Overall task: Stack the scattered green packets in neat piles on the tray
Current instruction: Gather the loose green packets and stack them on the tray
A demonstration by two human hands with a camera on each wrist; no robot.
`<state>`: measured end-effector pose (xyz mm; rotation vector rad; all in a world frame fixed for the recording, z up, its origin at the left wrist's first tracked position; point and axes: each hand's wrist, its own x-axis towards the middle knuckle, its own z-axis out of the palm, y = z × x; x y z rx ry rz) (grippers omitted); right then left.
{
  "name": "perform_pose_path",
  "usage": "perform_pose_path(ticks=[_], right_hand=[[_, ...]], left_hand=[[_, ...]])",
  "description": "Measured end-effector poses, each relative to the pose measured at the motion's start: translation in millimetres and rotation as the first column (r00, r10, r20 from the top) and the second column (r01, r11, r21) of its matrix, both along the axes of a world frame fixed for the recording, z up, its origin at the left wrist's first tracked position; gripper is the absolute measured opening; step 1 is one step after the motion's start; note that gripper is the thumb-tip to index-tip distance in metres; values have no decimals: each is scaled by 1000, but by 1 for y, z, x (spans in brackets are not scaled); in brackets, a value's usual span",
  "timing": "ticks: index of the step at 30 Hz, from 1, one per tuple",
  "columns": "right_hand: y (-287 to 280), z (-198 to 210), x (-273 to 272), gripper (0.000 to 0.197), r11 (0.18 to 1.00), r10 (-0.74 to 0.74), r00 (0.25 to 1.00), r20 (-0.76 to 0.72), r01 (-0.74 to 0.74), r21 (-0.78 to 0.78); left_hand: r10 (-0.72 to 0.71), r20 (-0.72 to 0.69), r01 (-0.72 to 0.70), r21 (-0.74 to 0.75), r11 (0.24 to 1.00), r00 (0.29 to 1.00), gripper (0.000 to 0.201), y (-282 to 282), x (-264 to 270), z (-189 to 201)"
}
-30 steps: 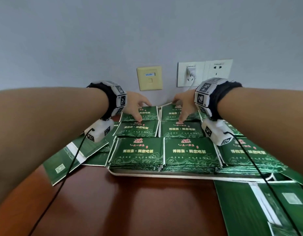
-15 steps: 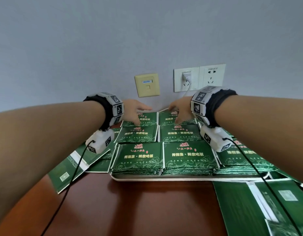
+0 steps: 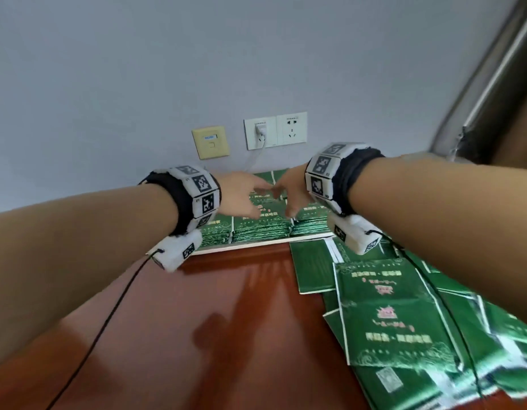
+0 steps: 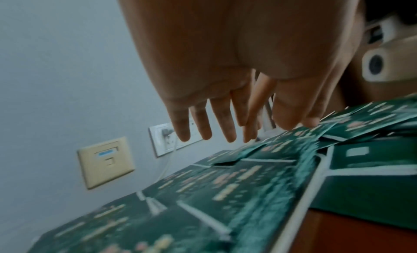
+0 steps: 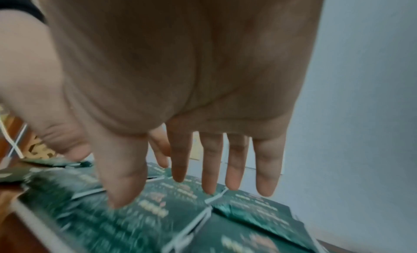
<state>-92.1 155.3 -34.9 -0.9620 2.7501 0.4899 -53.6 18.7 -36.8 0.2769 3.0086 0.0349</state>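
Green packets (image 3: 259,229) lie in several neat piles on a white tray (image 3: 250,247) against the wall. My left hand (image 3: 244,199) and right hand (image 3: 288,196) hover close together just above the piles, both empty. In the left wrist view the left hand (image 4: 225,128) has straight fingers (image 4: 205,125) held over the blurred piles (image 4: 225,185). The right wrist view shows my right hand (image 5: 192,182) spread, its fingers (image 5: 266,176) clear of the packets (image 5: 158,212) below. More green packets (image 3: 389,315) lie scattered on the table to the right of the tray.
The brown wooden table (image 3: 226,335) stretches in front of the tray. The grey wall behind carries a beige plate (image 3: 210,142) and white sockets (image 3: 275,130) with a plug and cable. A metal frame (image 3: 487,84) rises at the far right. Wrist cables hang from both arms.
Both hands have lifted off the far piles and drawn back above the tray. The head view has swung right, so the scattered packets on the right now fill more of it.
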Motion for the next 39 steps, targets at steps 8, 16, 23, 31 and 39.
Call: perform_pose_path(ticks=[8,16,23,31,39], right_hand=[[76,-42,61,101,996,-84,982,168,76,51],[104,-82,85,111,995,-95,960,263,90,31],[99,-79,91,90,997,-75,977,201,75,7],[70,-51,108,49,984,28,1000,-5,-28,-175],[15,-29,125,58,978,145,986,85,-130,-164]], left_hand=[[-151,84,152,1,988,985,43,67,62,-47],[-92,195,106,-63,992,976,70,86,83,-94],[-52,216,81,-128,988,975,69,86,99,-89],[59,266,34,-332,943,962,44,60,129,-67],[167,250,-127,-168,978,954,14,-1,171,-62]])
